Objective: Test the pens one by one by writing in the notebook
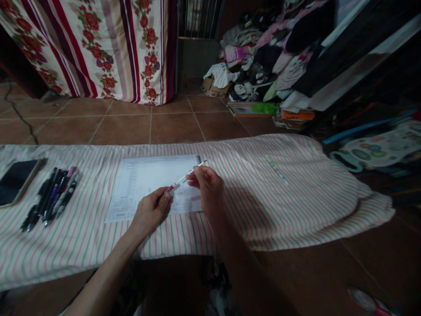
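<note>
Left hand: your fingers grip the pen barrel. Right hand: your fingers pinch a white rod. Both above the paper.

Striped cloth over a long surface, things laid along it.
Paper lies beneath the grip of left hand and right hand; bunched pens well left of it, phone farther left; slim patterned stick well right.
</note>
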The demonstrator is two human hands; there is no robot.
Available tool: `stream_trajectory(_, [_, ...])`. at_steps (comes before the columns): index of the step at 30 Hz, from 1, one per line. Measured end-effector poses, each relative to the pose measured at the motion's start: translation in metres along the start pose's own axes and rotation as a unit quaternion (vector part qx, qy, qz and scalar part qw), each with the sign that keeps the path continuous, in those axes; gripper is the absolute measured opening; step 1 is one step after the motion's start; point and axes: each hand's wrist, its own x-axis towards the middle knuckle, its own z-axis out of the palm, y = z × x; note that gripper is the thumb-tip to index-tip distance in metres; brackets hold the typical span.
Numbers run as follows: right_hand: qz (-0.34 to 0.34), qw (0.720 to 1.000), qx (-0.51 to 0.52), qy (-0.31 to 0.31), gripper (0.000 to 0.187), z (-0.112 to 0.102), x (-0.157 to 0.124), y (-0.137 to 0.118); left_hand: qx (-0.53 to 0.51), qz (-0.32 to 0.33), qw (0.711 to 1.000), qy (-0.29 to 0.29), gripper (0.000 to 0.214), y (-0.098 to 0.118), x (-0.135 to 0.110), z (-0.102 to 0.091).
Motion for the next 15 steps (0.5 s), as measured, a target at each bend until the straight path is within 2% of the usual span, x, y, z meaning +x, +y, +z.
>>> stream_trajectory(11, [-0.011,1.000,-0.009,-0.018,0.022,0.0025,-0.0013,0.0057,0.032,0.018,0.999,0.014,0.041,0.0058,0.0003,-0.0008])
stream_trajectory(15, [-0.001,1.000,-0.002,-0.001,0.020,0.0022,-0.0012,0.0016,0.055,0.037,0.997,0.031,0.038,0.0052,0.0005,-0.0025])
